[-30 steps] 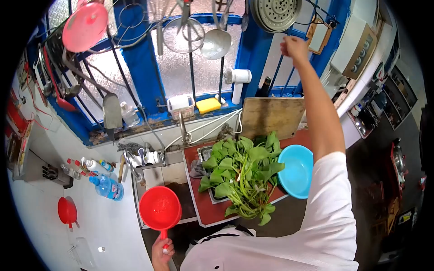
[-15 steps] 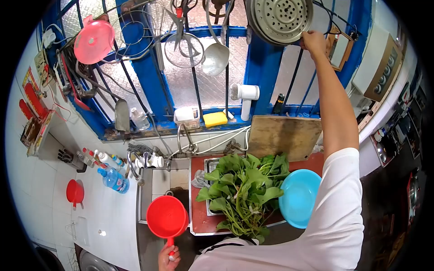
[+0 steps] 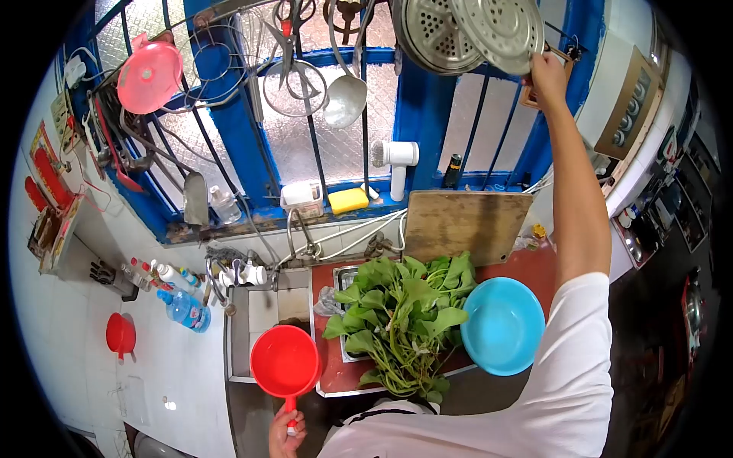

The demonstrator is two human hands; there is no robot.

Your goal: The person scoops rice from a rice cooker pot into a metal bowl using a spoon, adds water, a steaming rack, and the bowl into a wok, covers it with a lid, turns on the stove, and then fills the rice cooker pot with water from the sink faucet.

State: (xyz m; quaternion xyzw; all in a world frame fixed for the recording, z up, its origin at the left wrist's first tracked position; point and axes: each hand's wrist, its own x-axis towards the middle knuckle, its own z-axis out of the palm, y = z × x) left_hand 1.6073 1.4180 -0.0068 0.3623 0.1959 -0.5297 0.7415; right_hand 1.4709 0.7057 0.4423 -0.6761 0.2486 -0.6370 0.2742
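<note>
My left hand (image 3: pixel 287 429) is closed round the handle of a red ladle (image 3: pixel 285 362), whose bowl is over the front edge of the sink. At the upper right, my right hand (image 3: pixel 547 78) grips the rim of a perforated metal plate (image 3: pixel 501 32). This plate overlaps another perforated metal plate (image 3: pixel 435 38) hanging at the window bars. Leafy greens (image 3: pixel 412 313) lie in a heap on the red counter (image 3: pixel 332 374). Beside them on the right is a blue basin (image 3: pixel 504 327), partly bordered by my sleeve.
A wooden cutting board (image 3: pixel 467 223) leans behind the greens. The sink (image 3: pixel 263 311) has metal faucets behind it. Bottles (image 3: pixel 185 309) stand on the white counter at left. A ladle (image 3: pixel 345 99), a spatula (image 3: pixel 195 198) and a pink colander (image 3: pixel 150 78) hang at the window.
My right hand has reached the hanging plates and taken one by its rim, and that plate has shifted right, away from the others. The red ladle stays in my left hand.
</note>
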